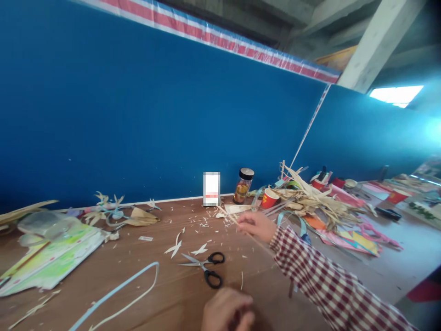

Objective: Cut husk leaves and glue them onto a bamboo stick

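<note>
My right hand [257,225], coming out of a checked sleeve, reaches over the back middle of the table. Its fingers are pinched on a thin pale strip [231,218] that looks like dried husk. Low in the view, near the front edge, is my left hand [225,311], its fingers curled towards the thumb. What it holds, if anything, I cannot make out. Between the hands lie scissors [203,264] with black handles, their blades apart and pointing left. White cut pieces [175,248] and small scraps [203,219] are scattered beyond them.
A black-lidded jar [243,186] and a red paper cup [270,198] stand by the blue wall [172,105]. Dried husks [303,195] heap up at right. At left are a painted sheet [69,257], a clear plastic container [41,224] and a pale blue strip [117,289].
</note>
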